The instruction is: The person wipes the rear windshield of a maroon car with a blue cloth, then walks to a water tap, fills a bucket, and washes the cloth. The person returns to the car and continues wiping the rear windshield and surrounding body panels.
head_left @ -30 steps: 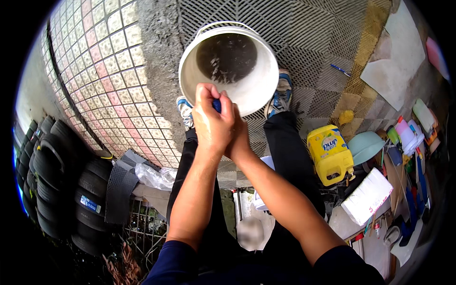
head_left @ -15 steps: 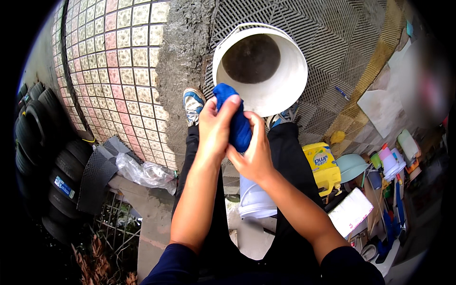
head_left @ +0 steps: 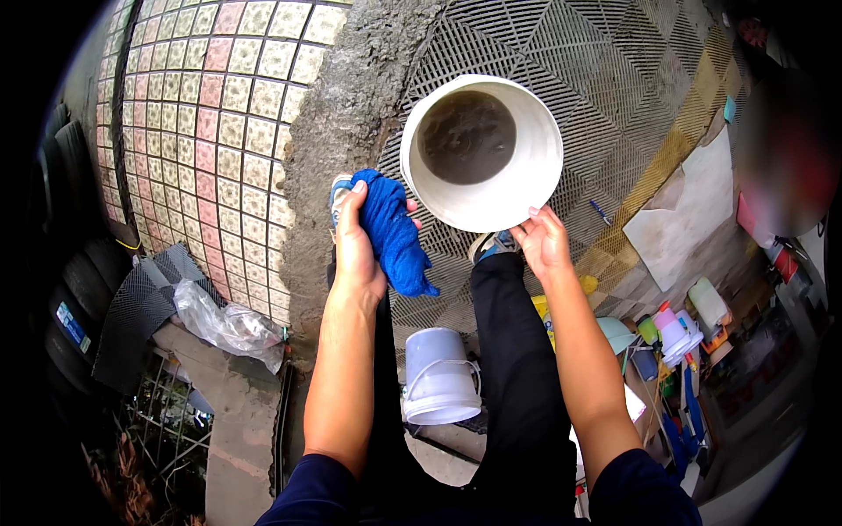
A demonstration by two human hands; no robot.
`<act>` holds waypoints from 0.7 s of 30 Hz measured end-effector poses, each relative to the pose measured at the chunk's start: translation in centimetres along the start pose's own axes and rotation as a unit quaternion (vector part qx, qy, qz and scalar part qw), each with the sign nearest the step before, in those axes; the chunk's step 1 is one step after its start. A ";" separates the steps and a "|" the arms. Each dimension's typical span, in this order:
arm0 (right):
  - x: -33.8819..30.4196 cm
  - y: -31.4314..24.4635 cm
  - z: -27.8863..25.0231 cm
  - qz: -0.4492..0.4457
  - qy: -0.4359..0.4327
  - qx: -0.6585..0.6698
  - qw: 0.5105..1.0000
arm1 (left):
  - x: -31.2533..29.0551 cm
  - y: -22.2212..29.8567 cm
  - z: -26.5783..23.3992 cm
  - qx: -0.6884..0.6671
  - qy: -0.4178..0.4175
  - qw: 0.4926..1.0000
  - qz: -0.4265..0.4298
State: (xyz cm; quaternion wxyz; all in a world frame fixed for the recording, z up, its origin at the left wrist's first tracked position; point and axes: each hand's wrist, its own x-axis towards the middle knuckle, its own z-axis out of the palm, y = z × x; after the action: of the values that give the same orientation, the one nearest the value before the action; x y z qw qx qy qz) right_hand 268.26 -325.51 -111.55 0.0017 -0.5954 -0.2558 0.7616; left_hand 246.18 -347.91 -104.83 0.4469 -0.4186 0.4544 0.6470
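A bunched blue cloth (head_left: 391,232) lies in my left hand (head_left: 358,254), with the thumb on one side and fingertips showing past its far edge. The cloth's lower end hangs loose below the palm. My right hand (head_left: 545,244) is at the near right rim of a big white bucket (head_left: 537,167). One fingertip lies over that rim and the other fingers curl just outside it. Murky brown water (head_left: 467,138) stands inside the bucket.
Between my legs is a small pale bucket (head_left: 443,373) with a handle. To the left lie a crumpled clear plastic bag (head_left: 228,324) and stacked tyres (head_left: 83,280). Tubs, bottles and a teal bowl (head_left: 617,337) crowd the right, near a flat white sheet (head_left: 680,219).
My right hand has left the cloth and moved right to the bucket rim. My left hand has carried the cloth left, and it is looser. The view has shifted.
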 end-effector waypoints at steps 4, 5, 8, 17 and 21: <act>-0.8 -7.2 2.1 -0.048 -0.058 -0.066 0.995 | -0.3 0.5 -0.5 -0.011 0.006 1.000 0.010; -0.8 -9.0 2.6 -0.047 -0.038 -0.091 0.994 | -0.2 0.5 -0.8 -0.011 0.003 1.000 0.016; -0.1 -13.2 1.8 -0.022 0.034 -0.186 0.982 | -0.6 0.4 -0.9 -0.022 0.014 1.000 0.012; 4.1 -18.7 -0.7 -0.070 0.268 -0.444 0.852 | -0.8 0.0 -0.8 -0.045 0.012 0.999 -0.017; 4.6 -22.2 -3.1 -0.049 0.374 -0.550 0.745 | -0.2 -1.6 -0.7 -0.055 -0.002 0.997 -0.048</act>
State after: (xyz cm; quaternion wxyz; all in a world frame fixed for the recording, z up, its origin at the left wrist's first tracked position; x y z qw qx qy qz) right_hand 263.05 -303.61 -107.53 -0.1930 -0.7168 -0.6381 0.2045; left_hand 247.86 -348.36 -105.10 0.4550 -0.4621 0.3968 0.6496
